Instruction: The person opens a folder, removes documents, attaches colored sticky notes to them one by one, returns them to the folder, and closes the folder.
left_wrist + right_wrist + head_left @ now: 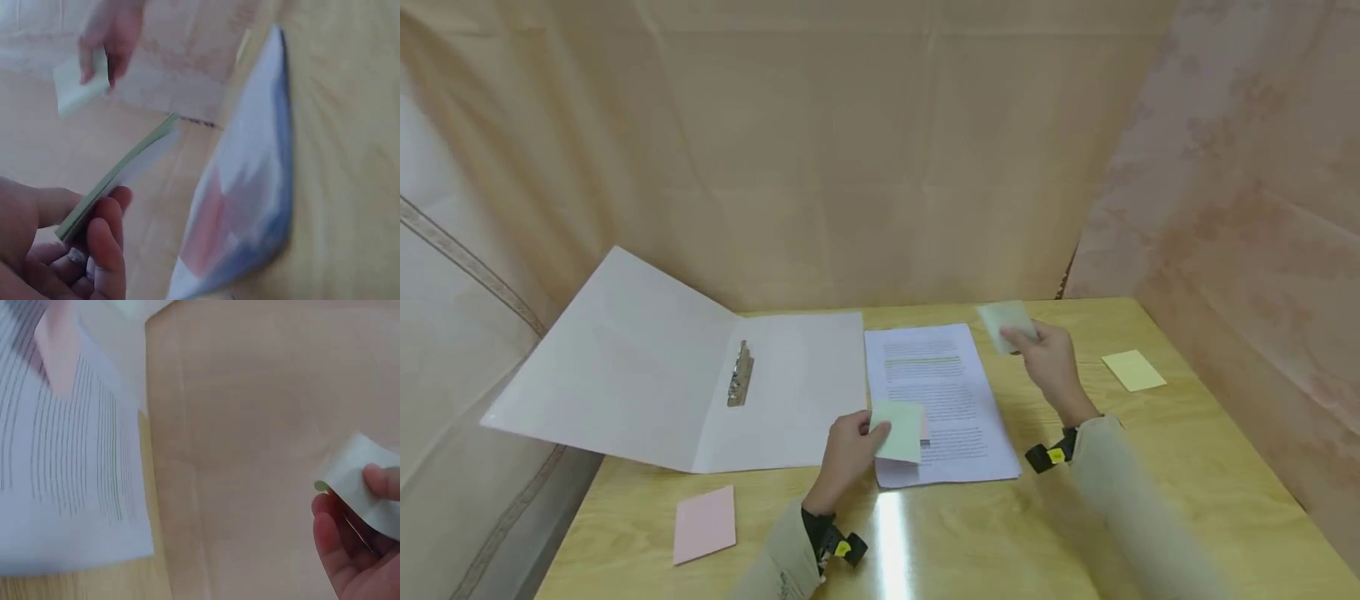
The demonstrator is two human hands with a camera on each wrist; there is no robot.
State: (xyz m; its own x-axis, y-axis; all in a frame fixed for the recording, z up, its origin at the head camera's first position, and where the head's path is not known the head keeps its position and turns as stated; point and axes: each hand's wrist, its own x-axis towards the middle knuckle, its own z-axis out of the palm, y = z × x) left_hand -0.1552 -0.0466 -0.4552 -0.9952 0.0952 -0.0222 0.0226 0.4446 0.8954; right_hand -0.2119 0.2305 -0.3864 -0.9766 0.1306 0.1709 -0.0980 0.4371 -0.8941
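Observation:
My left hand (846, 454) pinches a pale green sticky note pad (898, 421) between thumb and fingers, above the lower left of a stack of printed sheets (977, 425). Seen edge-on in the left wrist view, the pad (112, 178) shows some thickness. A pink note (925, 427) on the top sheet is partly hidden behind it. Farther back on the right, my right hand (1054, 367) holds a thin pale green sticky note (1002, 321) raised beside the stack's far right corner. In the right wrist view this note (362, 481) bends, with one edge curled.
An open white folder (805, 375) with a metal clip (741, 375) lies left of the sheets, its cover tilted up. A pink sticky pad (705, 525) lies at front left, a yellow one (1133, 370) at right. Curtains hang behind the wooden table (1000, 542).

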